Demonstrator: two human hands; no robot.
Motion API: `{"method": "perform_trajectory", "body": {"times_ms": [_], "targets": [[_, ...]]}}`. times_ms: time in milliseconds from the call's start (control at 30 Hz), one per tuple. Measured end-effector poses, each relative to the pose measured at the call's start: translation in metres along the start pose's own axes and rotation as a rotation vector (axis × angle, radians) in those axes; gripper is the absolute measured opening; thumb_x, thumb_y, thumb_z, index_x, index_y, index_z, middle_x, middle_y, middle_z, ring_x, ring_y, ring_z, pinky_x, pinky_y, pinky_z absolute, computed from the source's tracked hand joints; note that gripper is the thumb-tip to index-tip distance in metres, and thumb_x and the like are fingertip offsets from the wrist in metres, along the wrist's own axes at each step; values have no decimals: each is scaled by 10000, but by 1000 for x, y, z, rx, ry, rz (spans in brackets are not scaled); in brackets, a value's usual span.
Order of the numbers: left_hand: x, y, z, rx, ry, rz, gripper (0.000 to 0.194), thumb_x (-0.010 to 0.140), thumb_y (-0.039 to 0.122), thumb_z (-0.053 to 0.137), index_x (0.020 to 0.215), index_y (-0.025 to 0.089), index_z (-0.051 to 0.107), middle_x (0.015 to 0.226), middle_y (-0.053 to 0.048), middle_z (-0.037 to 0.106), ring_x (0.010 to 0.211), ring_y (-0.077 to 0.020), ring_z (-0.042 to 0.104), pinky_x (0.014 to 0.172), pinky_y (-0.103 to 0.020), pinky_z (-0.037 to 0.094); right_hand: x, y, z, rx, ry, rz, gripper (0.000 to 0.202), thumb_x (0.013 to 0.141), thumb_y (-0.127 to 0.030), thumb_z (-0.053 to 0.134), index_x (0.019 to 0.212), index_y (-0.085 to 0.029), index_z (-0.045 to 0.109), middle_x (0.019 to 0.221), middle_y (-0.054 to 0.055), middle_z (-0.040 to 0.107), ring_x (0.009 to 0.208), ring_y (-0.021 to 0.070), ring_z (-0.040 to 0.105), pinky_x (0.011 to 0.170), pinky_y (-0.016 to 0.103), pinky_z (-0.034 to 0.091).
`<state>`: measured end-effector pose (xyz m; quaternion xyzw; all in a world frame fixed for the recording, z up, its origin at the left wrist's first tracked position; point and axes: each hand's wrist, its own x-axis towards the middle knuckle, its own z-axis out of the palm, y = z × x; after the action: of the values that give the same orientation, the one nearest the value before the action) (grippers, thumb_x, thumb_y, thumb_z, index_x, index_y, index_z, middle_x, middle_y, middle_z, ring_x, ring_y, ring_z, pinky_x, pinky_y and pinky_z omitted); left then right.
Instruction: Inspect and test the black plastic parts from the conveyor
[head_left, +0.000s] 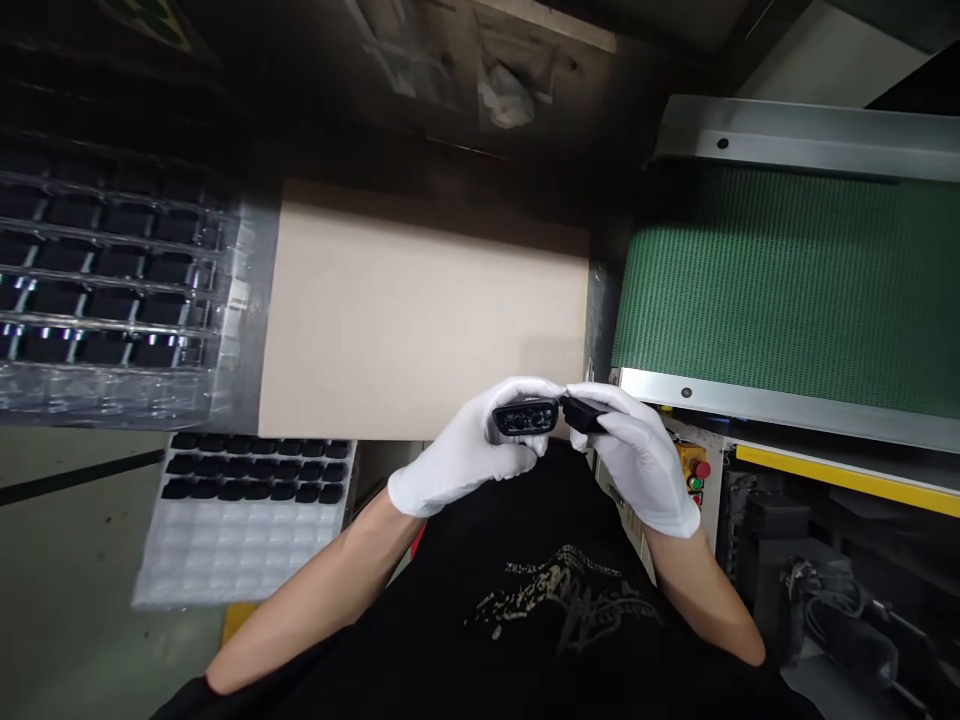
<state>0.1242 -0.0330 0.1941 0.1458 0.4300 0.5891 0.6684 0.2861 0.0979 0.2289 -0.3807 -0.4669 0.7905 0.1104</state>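
My left hand [491, 435], in a white glove, is closed around a black plastic casing [525, 417] whose hollow side with small inner details faces up. Close beside it, my right hand [637, 445], also gloved in white, grips a second dark piece [583, 414], tilted on its edge; its exact kind I cannot make out. The two pieces nearly meet at their near ends, above the front edge of a beige board [420, 310]. Fingers hide parts of both pieces.
At left stand stacked clear trays [112, 270] of black parts. Below them a white tray [247, 540] holds rows of black pieces. A green conveyor belt [787, 290] with metal side rails lies at right, above a control box with a red button [701, 469].
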Motion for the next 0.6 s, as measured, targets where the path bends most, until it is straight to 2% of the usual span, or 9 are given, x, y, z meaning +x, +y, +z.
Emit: {"method": "perform_trajectory", "body": {"times_ms": [233, 433, 533, 600], "targets": [[0, -2, -11, 0, -13, 28, 522, 739, 27, 696, 1230, 205, 679, 858, -1, 688, 773, -134, 604, 668, -252, 465, -4, -1, 6, -86, 26, 17, 321, 986, -362, 671, 1253, -215, 771, 872, 18, 704, 821, 187, 645, 861, 373, 516], [5, -5, -17, -9, -8, -20, 528, 739, 55, 725, 1228, 255, 718, 867, -2, 697, 763, -144, 607, 669, -256, 476, -1, 8, 5, -82, 39, 3, 367, 1039, -429, 594, 1283, -206, 753, 837, 16, 693, 817, 189, 658, 854, 381, 549], [7, -8, -19, -28, -10, -49, 560, 710, 56, 734, 1233, 255, 733, 942, -21, 715, 791, -153, 619, 690, -259, 496, 1, 11, 4, -125, 66, -40, 369, 1062, -412, 527, 1257, -202, 758, 839, 24, 706, 804, 190, 668, 826, 382, 585], [10, -12, -22, -76, -29, -54, 558, 711, 85, 762, 1244, 245, 743, 999, -41, 729, 813, -162, 632, 710, -265, 511, 2, 12, 3, -255, 93, -69, 337, 1058, -358, 527, 1251, -206, 758, 851, 26, 714, 802, 189, 671, 829, 386, 610]]}}
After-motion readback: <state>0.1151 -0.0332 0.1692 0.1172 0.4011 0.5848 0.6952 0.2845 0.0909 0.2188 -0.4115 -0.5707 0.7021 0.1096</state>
